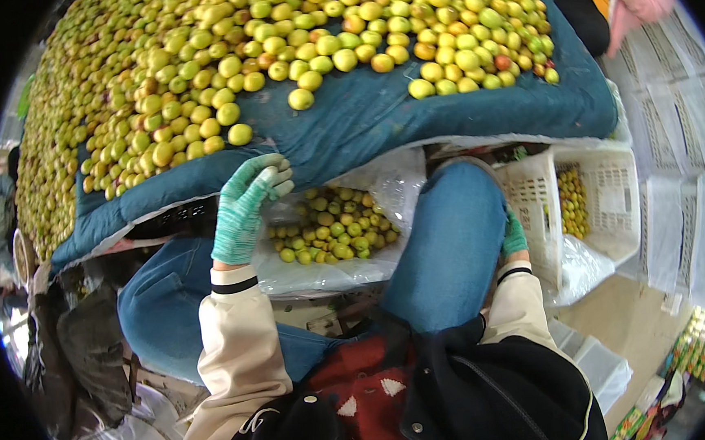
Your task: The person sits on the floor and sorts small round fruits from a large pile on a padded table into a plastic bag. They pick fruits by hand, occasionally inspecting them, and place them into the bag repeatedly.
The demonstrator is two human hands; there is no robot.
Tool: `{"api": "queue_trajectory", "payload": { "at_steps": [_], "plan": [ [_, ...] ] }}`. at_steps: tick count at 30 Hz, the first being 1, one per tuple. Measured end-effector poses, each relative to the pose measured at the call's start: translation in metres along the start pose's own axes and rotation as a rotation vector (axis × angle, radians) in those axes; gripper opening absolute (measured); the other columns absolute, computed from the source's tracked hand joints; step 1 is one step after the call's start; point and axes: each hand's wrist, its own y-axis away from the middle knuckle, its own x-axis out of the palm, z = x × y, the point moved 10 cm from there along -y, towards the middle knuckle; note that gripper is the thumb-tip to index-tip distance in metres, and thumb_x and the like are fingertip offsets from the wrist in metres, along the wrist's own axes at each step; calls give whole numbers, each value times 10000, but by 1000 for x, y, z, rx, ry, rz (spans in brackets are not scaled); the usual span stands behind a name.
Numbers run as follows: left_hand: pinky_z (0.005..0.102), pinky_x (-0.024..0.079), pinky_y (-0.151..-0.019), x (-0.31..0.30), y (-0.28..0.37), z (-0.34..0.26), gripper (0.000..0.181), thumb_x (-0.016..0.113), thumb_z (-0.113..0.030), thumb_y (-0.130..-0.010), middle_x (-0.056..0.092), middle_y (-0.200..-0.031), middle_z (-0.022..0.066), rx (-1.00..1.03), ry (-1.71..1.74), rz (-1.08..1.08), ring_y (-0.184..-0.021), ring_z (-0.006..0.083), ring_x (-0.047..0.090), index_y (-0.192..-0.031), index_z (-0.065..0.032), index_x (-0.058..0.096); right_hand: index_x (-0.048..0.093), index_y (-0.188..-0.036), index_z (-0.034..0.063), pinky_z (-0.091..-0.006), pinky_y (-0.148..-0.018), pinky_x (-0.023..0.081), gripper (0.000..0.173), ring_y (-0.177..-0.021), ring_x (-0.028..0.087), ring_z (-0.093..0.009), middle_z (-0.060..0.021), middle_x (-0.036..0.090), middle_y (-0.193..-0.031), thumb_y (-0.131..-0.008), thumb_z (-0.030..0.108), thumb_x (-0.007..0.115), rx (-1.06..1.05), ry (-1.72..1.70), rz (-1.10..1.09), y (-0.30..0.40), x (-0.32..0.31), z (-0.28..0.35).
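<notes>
My left hand (pixel 254 196), in a green-and-white knit glove, is raised at the edge of the blue padded cloth (pixel 333 120), fingers bent, with no fruit visible in it. Beyond it a large heap of small yellow-green round fruits (pixel 240 134) lies on the cloth. Below the cloth's edge, a plastic-lined container (pixel 326 282) between my knees holds more such fruits. My right hand (pixel 514 233), also gloved, is down beside my right knee, close to a white plastic crate (pixel 535 207); its fingers are mostly hidden by the knee.
The white crate at the right holds fruits and a clear plastic liner (pixel 583 268). Rows of stacked plastic-lined crates (pixel 659 131) stand farther right. A person in pink (pixel 641 3) is at the upper right. Dark cloth (pixel 95 348) hangs at the left.
</notes>
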Motion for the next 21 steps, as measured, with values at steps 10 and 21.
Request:
{"api": "queue_trajectory", "payload": {
  "at_steps": [10,21],
  "plan": [
    [224,572,-665,-86,3,-64,492,696,-42,-876,629,-1041,113,153,-264,-460,-813,121,642,-1316,32,489,609,-1244,46,-297,-862,514,436,-989,637,-190,-118,644,-1145,-899,307,656,-912,681,256,198,383,230],
    [336,601,-682,-17,-90,-33,825,868,-188,-675,527,-1283,165,79,-699,-71,-939,246,649,-1373,-73,442,451,-1365,72,-432,-976,480,845,-1176,559,-342,-162,454,-1356,-671,386,818,-823,1944,437,93,576,101]
  ]
}}
